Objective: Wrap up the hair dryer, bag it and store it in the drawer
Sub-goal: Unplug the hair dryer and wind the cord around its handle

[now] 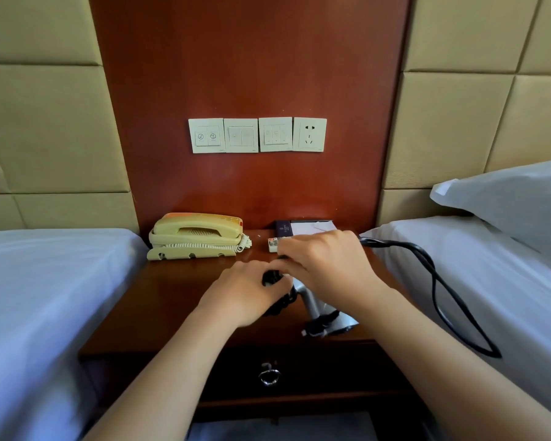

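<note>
Silver dryer: the dryer [318, 308] lies on the nightstand [159, 300] near its front edge, right of centre, handle pointing far toward the hands.
Left hand: the left hand [245, 291] is curled closed around black coils of cord [439, 291] just left of the handle.
Right hand: the right hand [328, 262] is bent over the top of the handle, fingers pinched on the cord there; how tightly, I cannot tell.
Loose cord: a long loop trails right, off the nightstand and across the right bed [490, 281].
Risk, snag: that slack could catch on the nightstand corner or drag on the sheet, likely jerking the coils loose.
Risk, fall: the dryer sits close to the front edge; a hard tug on the cord might pull it off.
Risk, clutter: a small white box [272, 244] lies just beyond the right hand and could be knocked.
Surface: dark polished wood, with a cream phone [196, 235] far left and a notepad [306, 226] far right.
Drawer: the drawer [299, 374] below is closed, ring pull at centre.
Bag: none visible.
Room: two white beds flank the nightstand; switches and a socket [310, 134] on a red-brown panel.
</note>
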